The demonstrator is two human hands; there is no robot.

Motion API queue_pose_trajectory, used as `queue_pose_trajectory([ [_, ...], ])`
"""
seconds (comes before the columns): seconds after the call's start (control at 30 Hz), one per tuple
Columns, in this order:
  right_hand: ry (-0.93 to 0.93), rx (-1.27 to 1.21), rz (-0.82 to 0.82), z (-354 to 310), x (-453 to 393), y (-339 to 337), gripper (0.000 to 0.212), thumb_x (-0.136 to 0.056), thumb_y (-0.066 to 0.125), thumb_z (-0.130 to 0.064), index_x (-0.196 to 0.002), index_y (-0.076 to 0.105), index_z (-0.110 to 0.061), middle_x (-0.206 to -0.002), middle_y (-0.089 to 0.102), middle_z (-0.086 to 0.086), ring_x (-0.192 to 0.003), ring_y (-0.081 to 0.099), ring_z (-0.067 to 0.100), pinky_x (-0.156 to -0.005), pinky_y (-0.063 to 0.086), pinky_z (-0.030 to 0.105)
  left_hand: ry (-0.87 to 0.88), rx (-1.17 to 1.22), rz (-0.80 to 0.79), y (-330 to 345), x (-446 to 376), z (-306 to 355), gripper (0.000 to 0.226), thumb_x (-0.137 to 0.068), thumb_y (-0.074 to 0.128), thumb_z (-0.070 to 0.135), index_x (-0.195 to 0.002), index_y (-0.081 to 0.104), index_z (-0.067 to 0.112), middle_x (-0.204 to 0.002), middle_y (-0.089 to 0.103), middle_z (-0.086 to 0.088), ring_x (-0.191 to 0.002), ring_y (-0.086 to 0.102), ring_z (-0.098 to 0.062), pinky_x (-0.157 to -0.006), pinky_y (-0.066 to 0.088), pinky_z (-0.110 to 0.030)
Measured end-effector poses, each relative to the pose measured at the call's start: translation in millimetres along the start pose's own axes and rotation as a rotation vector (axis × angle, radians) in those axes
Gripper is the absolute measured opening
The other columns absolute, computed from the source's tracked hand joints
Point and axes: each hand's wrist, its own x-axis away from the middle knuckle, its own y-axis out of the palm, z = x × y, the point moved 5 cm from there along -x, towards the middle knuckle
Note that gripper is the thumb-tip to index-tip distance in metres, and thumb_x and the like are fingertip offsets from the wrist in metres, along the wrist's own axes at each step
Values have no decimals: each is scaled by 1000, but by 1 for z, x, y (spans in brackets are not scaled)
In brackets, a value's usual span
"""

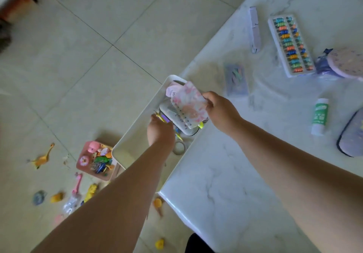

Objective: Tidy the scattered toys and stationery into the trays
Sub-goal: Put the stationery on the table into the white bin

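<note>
1. Two bare forearms reach forward from the bottom edge, the left over the tiled floor (82,42), the right over the white marble-patterned table (225,174).
2. Near the bottom a small yellow toy (159,244) lies on the floor; further left sit other scattered toys, among them a yellow dinosaur figure (42,158).
3. A pink tray (83,169) filled with small coloured toys rests on the floor, partly under the white tray's near corner.
4. The left hand (160,130) is over the white tray (135,127), which juts past the table's edge. Its fingers curl around something purple and yellow, too hidden to name.
5. A roll of tape (179,147) lies in the white tray just beside the left wrist.
6. The right hand (218,109) pinches the edge of a pink-patterned spiral notebook (189,105), holding it tilted over the stationery already in the white tray.
7. On the table to the right stand or lie a green-labelled glue stick (319,116) and a lilac pencil case (351,136).
8. Further off lie a small packet (235,79), a colourful abacus (291,44), a lilac stapler-like object (254,29) and a purple pouch (341,62).
</note>
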Motion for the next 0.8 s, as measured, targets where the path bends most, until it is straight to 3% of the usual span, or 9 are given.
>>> queue_pose_trajectory([
  [0.1, -1, 22, 59, 2, 4, 7, 41, -96, 42, -11, -135, 51, -22, -121, 61, 6, -112, 56, 26, -92, 46, 35, 6, -46, -1, 0, -1, -10, 38, -90, 54, 18, -125, 44, 7, -112, 65, -17, -92, 66, -37, -77, 52, -36],
  [0.2, 42, 116, 197, 17, 15, -2, 38, -93, 43, -10, -127, 53, -23, -118, 53, 9, -108, 57, 29, -84, 49, 40, 53, -92, 32, -1, 4, -4, 38, -93, 50, 13, -130, 43, 10, -121, 57, -17, -103, 58, -37, -71, 37, -30],
  [0.4, 176, 177, 229, 68, 27, -27, 38, -92, 46, -10, -127, 53, -24, -124, 48, 7, -113, 57, 25, -86, 51, 39, 285, -57, 51, 12, 18, 54, 42, -93, 48, 13, -134, 42, 20, -125, 53, -8, -107, 56, -28, -76, 41, -30],
  [0.6, 308, 147, 220, 100, 13, -48, 44, -91, 46, -10, -133, 48, -23, -131, 46, 6, -112, 57, 26, -85, 48, 34, 450, 47, -90, 55, 23, 124, 49, -91, 44, 6, -137, 41, 22, -122, 56, -7, -106, 57, -21, -73, 32, -18],
  [0.8, 376, 123, 231, 116, -26, -60, 47, -89, 44, -7, -135, 47, -18, -130, 47, 10, -114, 55, 31, -88, 45, 34, 330, -18, -294, 109, -6, 167, 58, -86, 45, 7, -143, 34, 12, -126, 57, -14, -113, 55, -31, -85, 42, -30],
])
